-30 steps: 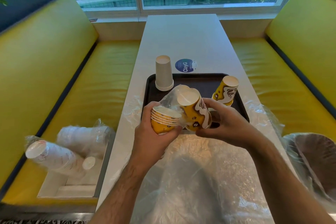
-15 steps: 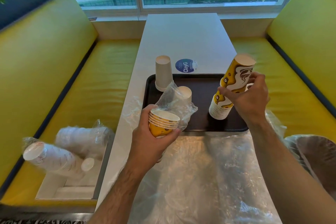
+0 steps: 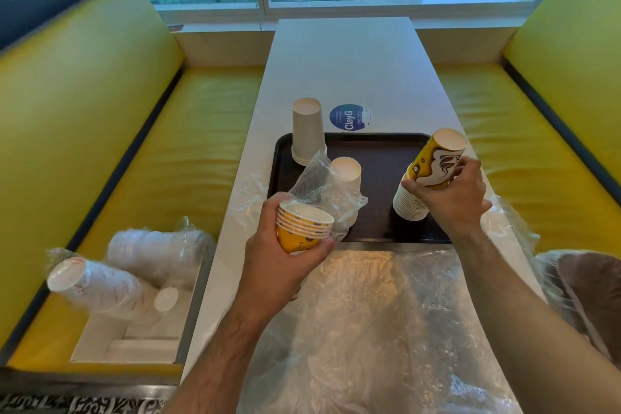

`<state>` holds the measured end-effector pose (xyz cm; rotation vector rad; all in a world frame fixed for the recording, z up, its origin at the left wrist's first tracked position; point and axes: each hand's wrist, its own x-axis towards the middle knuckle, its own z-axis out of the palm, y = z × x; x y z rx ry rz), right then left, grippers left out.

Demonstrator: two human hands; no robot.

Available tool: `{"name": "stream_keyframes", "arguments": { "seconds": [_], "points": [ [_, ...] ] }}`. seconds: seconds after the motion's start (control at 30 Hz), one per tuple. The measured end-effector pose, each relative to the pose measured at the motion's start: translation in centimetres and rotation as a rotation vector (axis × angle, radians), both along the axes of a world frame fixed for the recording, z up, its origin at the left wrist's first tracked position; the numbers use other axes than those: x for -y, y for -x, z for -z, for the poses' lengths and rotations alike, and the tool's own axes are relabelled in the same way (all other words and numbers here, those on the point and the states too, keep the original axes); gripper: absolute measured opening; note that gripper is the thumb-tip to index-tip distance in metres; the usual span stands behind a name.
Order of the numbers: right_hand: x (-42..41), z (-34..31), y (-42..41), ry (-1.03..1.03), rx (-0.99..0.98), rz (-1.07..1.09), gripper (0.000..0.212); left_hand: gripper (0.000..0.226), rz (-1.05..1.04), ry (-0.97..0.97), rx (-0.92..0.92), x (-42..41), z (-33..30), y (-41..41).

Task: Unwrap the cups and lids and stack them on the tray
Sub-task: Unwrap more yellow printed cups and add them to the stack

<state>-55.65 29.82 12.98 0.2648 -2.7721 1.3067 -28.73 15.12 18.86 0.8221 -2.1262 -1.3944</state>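
Observation:
A dark tray [image 3: 376, 158] lies on the white table. My left hand [image 3: 279, 265] grips a short stack of yellow cups [image 3: 302, 228], rims up, with clear wrap [image 3: 322, 188] trailing from it over the tray's near left. My right hand [image 3: 453, 198] holds the upside-down tall yellow cup stack [image 3: 433, 161], which stands tilted on the tray's right side, its white rims [image 3: 408, 205] at the bottom. A plain white cup stack [image 3: 307, 131] stands upside down at the tray's far left. A smaller white cup [image 3: 346, 170] sits behind the wrap.
Loose clear plastic [image 3: 379, 323] covers the near table. A cardboard box [image 3: 131, 339] on the left yellow bench holds wrapped white cups [image 3: 100, 286] and lids [image 3: 158, 252]. More wrapped brown items [image 3: 591, 289] lie at the right. A blue sticker [image 3: 349, 117] marks the table beyond the tray.
My right hand pulled a batch of yellow cups from the wrap, carried it right and set it on the tall stack on the tray. My left hand keeps the short stack.

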Motion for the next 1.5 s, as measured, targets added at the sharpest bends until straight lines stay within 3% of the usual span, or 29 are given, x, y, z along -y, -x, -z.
{"name": "stream_keyframes", "arguments": {
  "seconds": [0.3,0.87,0.93,1.03,1.13,1.23,1.27,1.33,1.5],
  "points": [
    [-2.3,0.0,0.1,0.093,0.103,-0.129,0.069,0.069,0.000,0.000,-0.006,-0.1,-0.2,-0.2],
    [-4.0,1.8,2.0,0.061,0.129,-0.340,0.042,0.077,0.008,-0.003,-0.013,-0.3,0.1,-0.5],
    [-3.7,0.7,1.2,0.032,0.137,-0.331,0.044,0.081,0.008,-0.011,-0.002,-0.3,0.2,-0.6],
    [-3.4,-0.8,0.0,-0.016,0.129,-0.236,0.065,0.092,0.030,-0.005,0.040,-0.4,0.4,-0.6],
    [-3.3,-3.3,-1.9,0.020,-0.101,-0.143,0.063,0.096,0.055,0.015,0.075,-0.4,0.7,-0.7],
    [-2.6,-6.4,-4.3,0.182,-0.205,-0.300,0.029,0.090,0.083,0.041,0.092,-0.5,0.7,-0.7],
    [-2.2,-7.5,-5.2,0.226,-0.168,-0.404,0.030,0.088,0.093,0.060,0.103,-0.5,0.7,-0.7],
    [-1.5,-9.4,-6.9,0.229,-0.066,-0.658,0.039,0.083,0.114,0.096,0.116,-0.8,0.6,-0.7],
    [-0.5,-10.5,-9.1,0.027,0.313,-1.115,0.020,0.080,0.161,0.176,0.162,-1.3,0.4,-0.9]
  ]
}}
